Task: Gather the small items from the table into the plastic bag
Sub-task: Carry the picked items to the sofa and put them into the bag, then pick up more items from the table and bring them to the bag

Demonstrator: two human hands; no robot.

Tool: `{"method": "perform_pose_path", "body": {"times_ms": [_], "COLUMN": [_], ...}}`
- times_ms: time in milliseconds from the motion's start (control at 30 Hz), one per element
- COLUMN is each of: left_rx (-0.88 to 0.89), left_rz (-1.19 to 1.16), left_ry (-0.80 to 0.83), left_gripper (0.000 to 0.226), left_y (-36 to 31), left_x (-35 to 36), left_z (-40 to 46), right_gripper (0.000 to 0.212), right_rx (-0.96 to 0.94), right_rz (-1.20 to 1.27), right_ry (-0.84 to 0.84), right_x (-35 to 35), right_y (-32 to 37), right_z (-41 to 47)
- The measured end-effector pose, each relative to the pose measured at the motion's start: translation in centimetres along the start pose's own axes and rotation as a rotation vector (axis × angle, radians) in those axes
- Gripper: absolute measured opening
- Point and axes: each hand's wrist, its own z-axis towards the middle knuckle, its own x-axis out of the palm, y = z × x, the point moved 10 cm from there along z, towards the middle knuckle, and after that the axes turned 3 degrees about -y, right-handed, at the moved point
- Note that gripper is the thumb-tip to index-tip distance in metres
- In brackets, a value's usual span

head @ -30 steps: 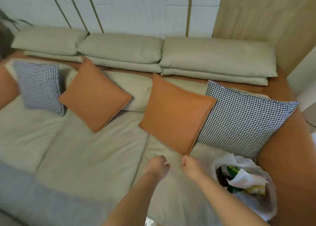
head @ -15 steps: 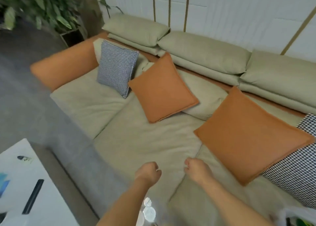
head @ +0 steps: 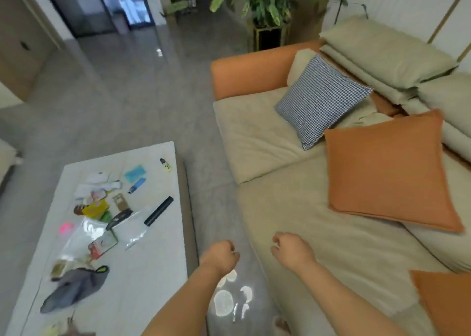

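Head view, 2 fists, left hand (head: 221, 255) & right hand (head: 293, 251) grip curled, empty, 1 table (head: 153, 233), 1 black tube (head: 159, 210), 1 clear bag (head: 84, 236)

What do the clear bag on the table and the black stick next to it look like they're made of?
Clear bag: thin glossy plastic film, judging by bright glare streaks and the items showing through it. Black stick: matte, smooth cylinder with no shine, probably plastic or rubber-coated; the blur leaves that open.

Grey floor (head: 132, 101); beige sofa (head: 293, 208)
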Motion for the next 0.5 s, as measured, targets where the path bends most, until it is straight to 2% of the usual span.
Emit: {"method": "perform_pose_path", "body": {"times_ms": [267, 500], "left_rx": [-0.286, -0.456], "left_rz": [-0.192, -0.325], "left_ry": [-0.097, -0.171], "left_gripper": [0.033, 0.035], "left_y": [7.3, 10.4], "left_x": [-3.3, -5.4], "left_z": [-0.3, -0.1], "right_gripper": [0.029, 0.031], "right_rx": [-0.265, -0.390], "right_rz": [-0.121, -0.119], "right_ry": [0.125, 0.223], "right_x": [1.3, 2.2], "right_y": [9.3, 15.2], "right_z": [6.1, 10.7]}}
